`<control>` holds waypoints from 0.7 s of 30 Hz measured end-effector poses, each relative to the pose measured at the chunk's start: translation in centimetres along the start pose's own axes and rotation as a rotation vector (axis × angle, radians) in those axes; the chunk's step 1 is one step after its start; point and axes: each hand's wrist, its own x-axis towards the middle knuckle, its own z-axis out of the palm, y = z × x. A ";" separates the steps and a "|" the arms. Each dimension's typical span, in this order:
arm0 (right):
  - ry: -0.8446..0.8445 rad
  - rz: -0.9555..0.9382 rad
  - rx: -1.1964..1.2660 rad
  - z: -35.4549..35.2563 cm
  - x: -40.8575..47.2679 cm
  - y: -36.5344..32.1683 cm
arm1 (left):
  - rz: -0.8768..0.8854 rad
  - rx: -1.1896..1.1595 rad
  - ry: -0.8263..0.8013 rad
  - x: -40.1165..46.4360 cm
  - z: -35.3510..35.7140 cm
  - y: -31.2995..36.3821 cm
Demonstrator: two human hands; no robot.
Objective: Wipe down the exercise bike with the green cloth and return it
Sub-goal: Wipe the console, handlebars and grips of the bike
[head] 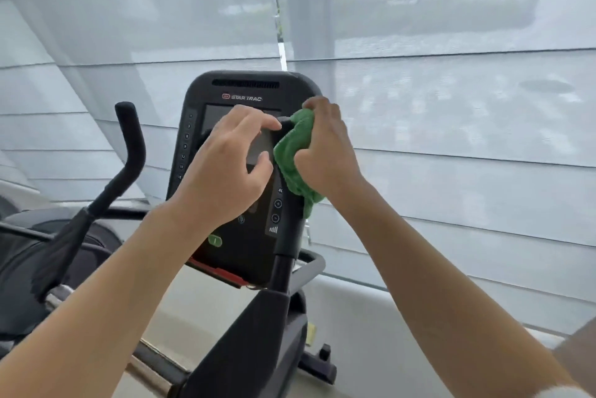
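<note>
Green cloth (298, 155) sat bunched in the right hand (325, 146), pressed against the right edge of the exercise bike's console (238, 97), high up beside the screen. That put the job, as far as could be judged, in the middle of the wiping: the console was being worked, while the left handlebar (130, 146), the frame below and whatever else lay out of sight bore no sign either way of having been cleaned, and the return of the cloth was plainly not yet done. Both forearms reached forward and upward from the bottom corners of the view. The right hand was clenched around the cloth, knuckles outward, a tail of fabric hanging below the wrist. The left hand (225, 165) held nothing; its fingers were spread and curled loosely, fingertips just at the screen, seemingly steadying the console.
</note>
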 end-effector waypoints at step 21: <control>-0.178 0.200 0.351 3.5 -6.7 6.4 | -0.065 0.107 -0.043 4.3 2.0 -2.2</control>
